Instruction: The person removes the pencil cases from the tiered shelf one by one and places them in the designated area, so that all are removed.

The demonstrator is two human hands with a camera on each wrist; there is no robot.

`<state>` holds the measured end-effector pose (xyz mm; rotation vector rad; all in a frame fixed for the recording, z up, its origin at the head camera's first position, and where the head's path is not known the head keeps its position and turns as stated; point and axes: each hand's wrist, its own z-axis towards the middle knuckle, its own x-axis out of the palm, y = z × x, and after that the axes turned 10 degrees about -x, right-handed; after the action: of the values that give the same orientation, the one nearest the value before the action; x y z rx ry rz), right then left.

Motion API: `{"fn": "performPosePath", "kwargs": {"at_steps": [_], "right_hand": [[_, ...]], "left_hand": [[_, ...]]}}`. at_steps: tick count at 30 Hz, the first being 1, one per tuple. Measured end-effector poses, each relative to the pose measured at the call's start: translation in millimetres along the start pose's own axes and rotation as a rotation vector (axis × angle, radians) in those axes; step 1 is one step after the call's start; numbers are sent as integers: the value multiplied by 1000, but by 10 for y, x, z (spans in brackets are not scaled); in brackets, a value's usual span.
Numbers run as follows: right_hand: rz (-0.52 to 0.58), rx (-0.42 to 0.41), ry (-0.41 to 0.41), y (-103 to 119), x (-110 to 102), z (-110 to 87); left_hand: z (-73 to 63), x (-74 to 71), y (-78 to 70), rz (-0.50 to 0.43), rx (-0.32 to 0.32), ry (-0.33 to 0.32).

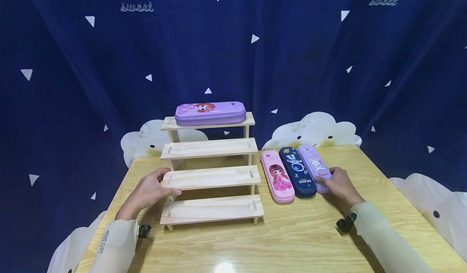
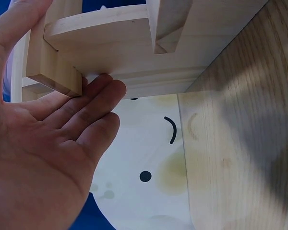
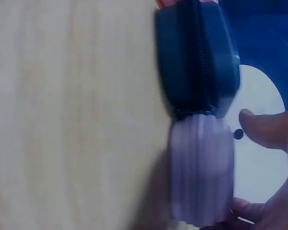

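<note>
A stepped wooden shelf [image 1: 211,178] with several tiers stands on the table. My left hand [image 1: 151,190] holds its left end at the second tier from the bottom, thumb at the front. In the left wrist view the fingers [image 2: 93,105] reach behind a wooden post [image 2: 55,67]. My right hand [image 1: 339,184] is at the near end of a lavender pencil case [image 1: 315,165]. In the right wrist view its thumb [image 3: 266,127] stands off the case while the other fingers are close at the side. A dark blue space pencil case [image 1: 297,169] lies alongside.
A pink pencil case [image 1: 278,178] lies left of the dark blue one. On the top tier rests a purple pencil case [image 1: 210,113]. Behind the wooden table [image 1: 292,240] hangs a navy curtain [image 1: 299,62] with white clouds.
</note>
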<state>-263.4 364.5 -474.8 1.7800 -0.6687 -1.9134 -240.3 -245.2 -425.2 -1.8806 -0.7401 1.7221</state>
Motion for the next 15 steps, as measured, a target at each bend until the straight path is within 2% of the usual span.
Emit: {"fn": "performPosePath", "kwargs": {"at_steps": [5, 9, 12, 15], "right_hand": [[45, -32, 2, 113, -181, 74], [126, -95, -51, 234, -363, 162], [241, -173, -138, 362, -511, 212], [445, -258, -207, 523, -652, 242]], "left_hand": [[-3, -10, -6, -4, 6, -3], [-9, -13, -9, -2, 2, -7], [-14, -8, -7, -4, 1, -6], [-14, 0, 5, -6, 0, -4]]}}
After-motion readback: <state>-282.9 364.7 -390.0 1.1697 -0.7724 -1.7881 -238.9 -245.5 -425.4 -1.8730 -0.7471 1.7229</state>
